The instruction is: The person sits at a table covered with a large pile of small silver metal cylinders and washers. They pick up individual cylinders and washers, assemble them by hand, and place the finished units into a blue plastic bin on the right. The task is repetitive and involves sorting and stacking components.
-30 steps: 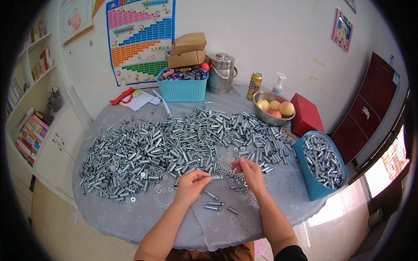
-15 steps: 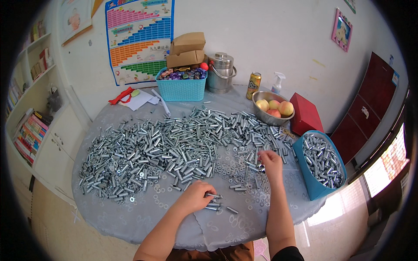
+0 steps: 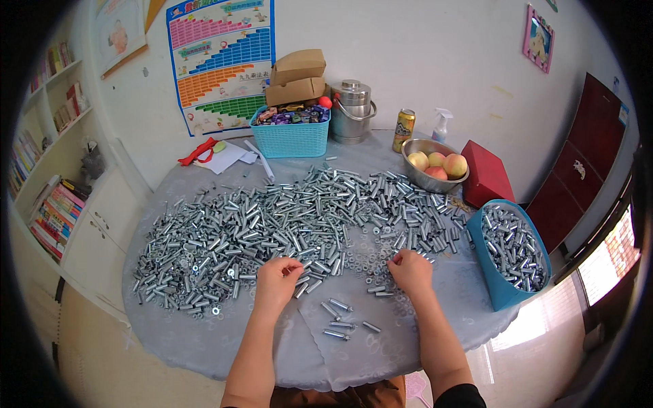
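Observation:
My left hand is at the near edge of a large heap of metal sleeves and bolts, its thumb and fingers drawn together. Whatever its fingertips may hold is hidden. Beside a patch of loose flat washers, my right hand is pinched closed, and I cannot make out anything in it. A couple of sleeves lie just left of its wrist. Between my forearms, several bolts with sleeves lie apart from the heap, along with a single sleeve.
A blue bin full of sleeves stands at the table's right. Behind the heap are a steel bowl of fruit, a red box, a can, a spray bottle, a metal pot and a turquoise basket.
My left hand has let go of the bolt onto the near group and moved up and left to the heap. My right hand has drawn slightly nearer, over to the washers.

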{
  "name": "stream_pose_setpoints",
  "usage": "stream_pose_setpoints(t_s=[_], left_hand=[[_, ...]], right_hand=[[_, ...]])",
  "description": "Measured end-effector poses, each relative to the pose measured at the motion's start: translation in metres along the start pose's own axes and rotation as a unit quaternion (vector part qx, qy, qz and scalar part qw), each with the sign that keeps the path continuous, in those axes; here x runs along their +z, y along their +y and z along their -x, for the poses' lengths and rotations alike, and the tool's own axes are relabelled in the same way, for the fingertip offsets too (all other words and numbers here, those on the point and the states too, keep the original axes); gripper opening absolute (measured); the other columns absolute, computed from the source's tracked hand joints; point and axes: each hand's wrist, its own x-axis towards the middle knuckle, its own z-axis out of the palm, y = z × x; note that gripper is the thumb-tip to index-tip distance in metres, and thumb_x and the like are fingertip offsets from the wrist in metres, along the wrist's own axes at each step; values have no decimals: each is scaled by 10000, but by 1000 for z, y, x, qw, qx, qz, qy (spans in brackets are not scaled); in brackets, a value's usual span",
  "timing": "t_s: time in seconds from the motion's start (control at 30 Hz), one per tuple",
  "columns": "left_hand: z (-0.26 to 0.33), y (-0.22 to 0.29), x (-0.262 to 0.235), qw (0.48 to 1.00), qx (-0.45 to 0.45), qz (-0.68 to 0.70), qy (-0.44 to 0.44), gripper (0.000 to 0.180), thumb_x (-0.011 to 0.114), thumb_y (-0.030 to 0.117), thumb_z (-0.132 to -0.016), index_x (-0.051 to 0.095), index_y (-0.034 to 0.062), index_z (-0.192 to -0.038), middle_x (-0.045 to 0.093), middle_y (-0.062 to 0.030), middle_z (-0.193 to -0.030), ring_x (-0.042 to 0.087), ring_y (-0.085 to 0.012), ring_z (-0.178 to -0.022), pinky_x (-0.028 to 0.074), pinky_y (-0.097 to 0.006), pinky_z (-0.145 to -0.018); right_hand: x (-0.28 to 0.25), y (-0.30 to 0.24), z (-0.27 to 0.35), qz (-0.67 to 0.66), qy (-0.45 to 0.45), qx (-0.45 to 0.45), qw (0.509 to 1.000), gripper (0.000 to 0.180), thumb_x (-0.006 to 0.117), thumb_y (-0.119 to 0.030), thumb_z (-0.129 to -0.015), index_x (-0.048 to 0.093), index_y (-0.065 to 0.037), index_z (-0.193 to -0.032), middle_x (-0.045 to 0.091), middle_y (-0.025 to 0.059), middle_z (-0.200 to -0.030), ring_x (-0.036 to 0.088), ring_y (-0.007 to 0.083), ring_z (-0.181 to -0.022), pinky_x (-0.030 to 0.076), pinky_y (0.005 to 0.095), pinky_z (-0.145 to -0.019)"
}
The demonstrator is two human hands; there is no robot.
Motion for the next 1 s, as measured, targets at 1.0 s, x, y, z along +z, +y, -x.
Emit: stream_pose_setpoints(t_s=[1.0], left_hand=[[21,25,41,979,15,132,-154,210,679,15,-734,628,14,-937,613,7,-822,511,-50,-691,438,-193,-649]], right_hand=[[-1,-48,30,-641,-151,-126,742,266,603,-1,-820,477,-25,-1053,586,81,-965,599,158,-904,473,256,-785]])
